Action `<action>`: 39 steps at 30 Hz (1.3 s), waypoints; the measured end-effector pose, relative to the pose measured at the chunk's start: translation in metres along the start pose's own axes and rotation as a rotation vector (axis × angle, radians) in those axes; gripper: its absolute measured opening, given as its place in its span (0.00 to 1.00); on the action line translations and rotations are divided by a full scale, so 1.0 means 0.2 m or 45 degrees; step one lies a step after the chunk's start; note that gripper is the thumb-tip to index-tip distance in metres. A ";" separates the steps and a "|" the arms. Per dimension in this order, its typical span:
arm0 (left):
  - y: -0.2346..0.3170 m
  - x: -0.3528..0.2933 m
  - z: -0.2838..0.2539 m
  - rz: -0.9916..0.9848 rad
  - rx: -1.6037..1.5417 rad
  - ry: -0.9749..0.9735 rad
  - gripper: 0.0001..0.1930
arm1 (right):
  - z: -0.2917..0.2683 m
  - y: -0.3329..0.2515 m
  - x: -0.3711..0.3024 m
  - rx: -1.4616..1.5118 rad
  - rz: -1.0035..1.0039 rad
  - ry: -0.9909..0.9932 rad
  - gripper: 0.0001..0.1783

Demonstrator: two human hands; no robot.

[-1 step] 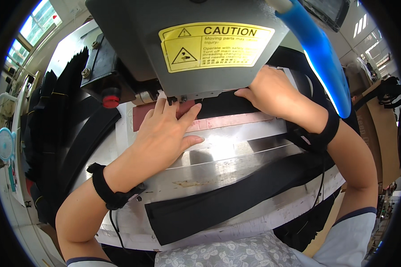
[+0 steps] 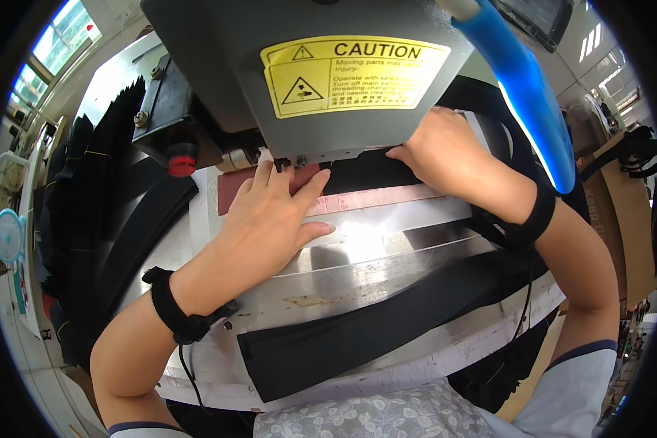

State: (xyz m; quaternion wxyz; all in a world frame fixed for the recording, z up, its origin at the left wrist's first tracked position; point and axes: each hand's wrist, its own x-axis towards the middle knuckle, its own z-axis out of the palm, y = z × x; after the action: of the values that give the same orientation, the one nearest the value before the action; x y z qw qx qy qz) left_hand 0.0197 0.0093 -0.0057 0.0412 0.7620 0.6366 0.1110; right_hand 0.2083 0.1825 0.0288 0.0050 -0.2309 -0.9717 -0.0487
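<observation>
My left hand (image 2: 261, 208) lies palm down with its fingers spread, its fingertips on a dark red strip (image 2: 230, 193) and at the left end of a black fabric piece (image 2: 365, 174). Its thumb sticks out to the right over the metal plate. Bent over the right part of that fabric, my right hand (image 2: 449, 153) has its thumb pressed at the fabric's far edge; the grey sewing machine head (image 2: 350, 135) hides its other fingertips. A pale pink marked strip (image 2: 379, 199) runs along the fabric's near side. Needle and presser foot are mostly hidden.
A long black fabric band (image 2: 358, 328) lies across the metal table (image 2: 299, 288) nearer me. Black fabric stacks (image 2: 87, 175) stand at the left. A red knob (image 2: 182, 166) sits beside the machine head, and a lit blue lamp (image 2: 529, 95) hangs at upper right.
My right hand and wrist have shifted very slightly. The left hand and the fabric look the same.
</observation>
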 end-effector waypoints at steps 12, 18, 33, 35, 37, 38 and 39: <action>-0.01 -0.02 -0.02 -0.039 -0.020 0.089 0.29 | -0.06 -0.13 -0.09 0.327 -0.334 -0.487 0.28; -0.25 -0.18 -0.28 -0.586 0.214 0.143 0.24 | -0.04 -0.09 -0.06 0.280 -0.380 -0.479 0.25; -0.48 -0.31 -0.36 -0.835 -0.244 0.243 0.17 | -0.04 -0.08 -0.07 0.306 -0.411 -0.419 0.26; -0.48 -0.29 -0.35 -0.703 -0.617 0.297 0.13 | -0.07 -0.10 -0.06 0.339 -0.388 -0.453 0.27; -0.39 -0.24 -0.30 -0.661 -0.918 0.302 0.12 | -0.07 -0.11 -0.06 0.311 -0.391 -0.452 0.27; -0.32 -0.18 -0.28 -0.636 -1.073 0.299 0.12 | -0.07 -0.10 -0.06 0.298 -0.388 -0.457 0.27; -0.28 -0.13 -0.28 -0.653 -1.025 0.136 0.14 | -0.06 -0.10 -0.07 0.293 -0.391 -0.428 0.27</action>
State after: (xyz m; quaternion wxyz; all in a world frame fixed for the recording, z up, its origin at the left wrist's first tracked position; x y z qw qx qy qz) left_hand -0.0501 -0.0105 0.0350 0.3261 0.4970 0.7119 0.3739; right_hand 0.2111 0.1565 0.0387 -0.1376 -0.0835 -0.9818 0.1011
